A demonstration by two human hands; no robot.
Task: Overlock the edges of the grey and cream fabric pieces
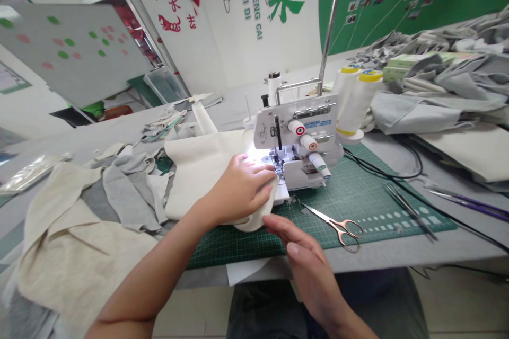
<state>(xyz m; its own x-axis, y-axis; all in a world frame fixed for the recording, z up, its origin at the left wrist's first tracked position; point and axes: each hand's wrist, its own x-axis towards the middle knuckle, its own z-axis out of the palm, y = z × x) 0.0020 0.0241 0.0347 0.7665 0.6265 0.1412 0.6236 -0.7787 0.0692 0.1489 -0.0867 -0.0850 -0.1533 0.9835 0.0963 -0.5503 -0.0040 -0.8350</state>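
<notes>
A cream piece of fabric (199, 169) lies on the bed of a white overlock sewing machine (298, 137), its right edge close to the lit presser foot. My left hand (244, 185) rests flat on this fabric, fingers stretched toward the foot. Along the front edge of the cloth, my right hand (302, 254) touches the fabric's near corner with its fingertips. Its fingers are straight and lie side by side, the thumb partly along them. Part of the fabric's folded edge is hidden beneath my left hand.
On the green cutting mat (242, 246) lie scissors (338, 228) and tweezers (411, 212). Purple-handled snips (473, 204) and a black cable (382, 172) are at the right. Thread cones (360, 100) stand behind the machine. Grey and cream cloth (87, 212) is heaped at the left.
</notes>
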